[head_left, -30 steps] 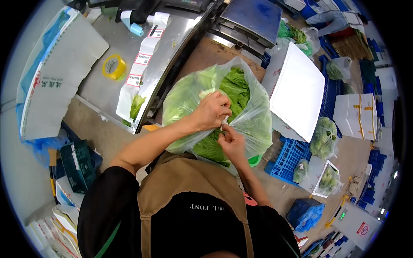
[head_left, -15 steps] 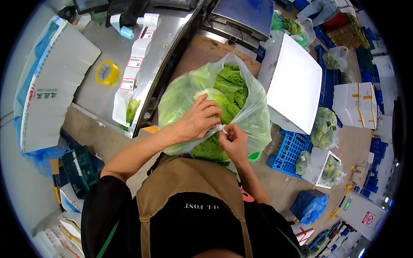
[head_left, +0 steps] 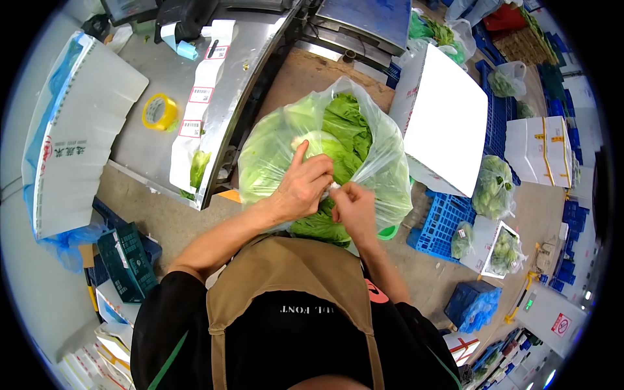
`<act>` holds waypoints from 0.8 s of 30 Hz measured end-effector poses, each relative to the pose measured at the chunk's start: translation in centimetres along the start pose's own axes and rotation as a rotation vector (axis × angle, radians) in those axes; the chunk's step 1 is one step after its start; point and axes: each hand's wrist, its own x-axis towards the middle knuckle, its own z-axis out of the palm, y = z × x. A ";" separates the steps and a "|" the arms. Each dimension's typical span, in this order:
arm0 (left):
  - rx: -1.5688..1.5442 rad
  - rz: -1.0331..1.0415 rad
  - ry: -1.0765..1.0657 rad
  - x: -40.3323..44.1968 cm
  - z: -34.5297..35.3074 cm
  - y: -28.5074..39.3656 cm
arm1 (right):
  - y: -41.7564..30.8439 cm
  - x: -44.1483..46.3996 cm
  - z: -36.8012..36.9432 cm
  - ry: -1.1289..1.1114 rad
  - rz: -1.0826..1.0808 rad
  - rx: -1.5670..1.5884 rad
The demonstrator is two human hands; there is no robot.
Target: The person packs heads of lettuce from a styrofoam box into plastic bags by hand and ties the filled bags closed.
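Observation:
A clear plastic bag (head_left: 383,170) full of leafy green lettuce (head_left: 346,127) sits right in front of my apron. At its front, my left hand (head_left: 302,185) pinches the gathered, twisted plastic, its index finger stretched over the bag. My right hand (head_left: 355,207) grips the same twist from the other side, fingers curled in. The two hands nearly touch at the small white twisted end. Dark gaps in the plastic on either side let the leaves show.
On the steel table (head_left: 244,78) at left lie a yellow tape roll (head_left: 159,112) and a label strip (head_left: 200,97). A white foam box (head_left: 445,123) stands right of the bag, above a blue crate (head_left: 442,224). Bagged greens (head_left: 493,188) sit farther right.
My right hand has turned and closed over the twisted plastic, hiding more of it. My left hand has shifted slightly, its index finger now more raised. The view has tilted a little.

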 end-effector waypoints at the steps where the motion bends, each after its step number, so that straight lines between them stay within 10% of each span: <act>1: 0.017 -0.001 0.022 0.3 0.1 0.0 | 0.8 0.0 -0.2 -0.009 -0.124 -0.074; 6: 0.129 -0.037 0.042 1.0 1.3 -0.3 | 1.3 -0.5 -0.1 0.027 -0.596 -0.395; 13: 0.187 -0.047 0.015 1.5 2.3 -1.1 | 3.1 0.2 0.3 0.020 -0.523 -0.333; 20: 0.058 -0.098 0.076 2.1 0.3 1.1 | -1.4 -2.8 -1.4 -0.270 0.241 0.750; 24: 0.126 -0.066 0.035 1.5 2.0 -0.8 | 1.9 -0.9 -0.1 -0.272 -0.196 -0.093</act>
